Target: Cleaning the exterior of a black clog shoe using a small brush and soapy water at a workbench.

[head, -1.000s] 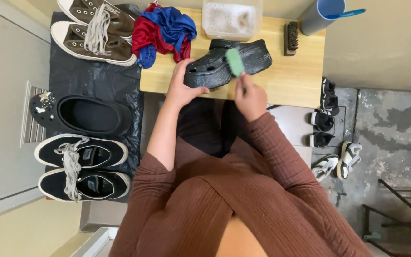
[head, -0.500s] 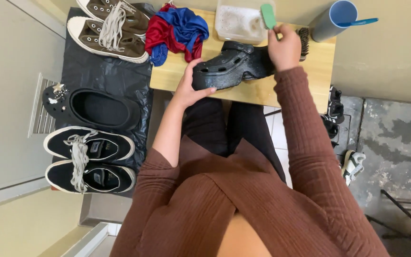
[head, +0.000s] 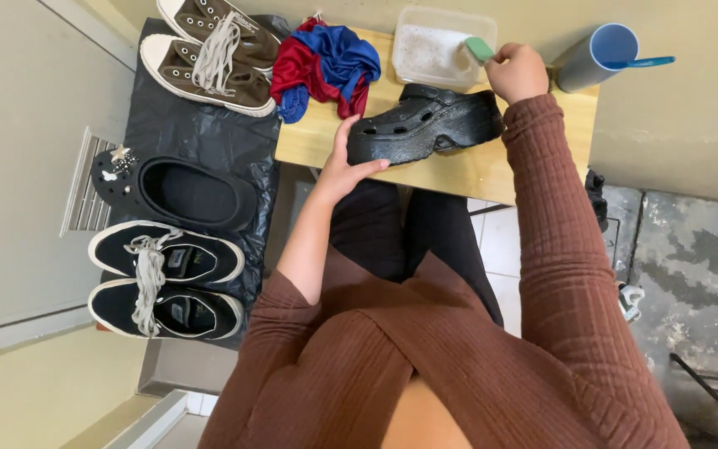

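Clog [head: 425, 125] on the worktop [head: 492, 170], tub [head: 442, 50] behind it, cloth [head: 326, 66] to its left, cup [head: 596, 56] at far right. Left of the worktop, on a sheet [head: 184, 133]: two sneakers [head: 209, 58] at back, another clog [head: 172, 191] in the middle, two laced shoes [head: 164, 283] nearest.

Left hand [head: 344, 169] steadies black clog [head: 425, 125]; right hand [head: 517, 73] grips green brush [head: 479, 49].
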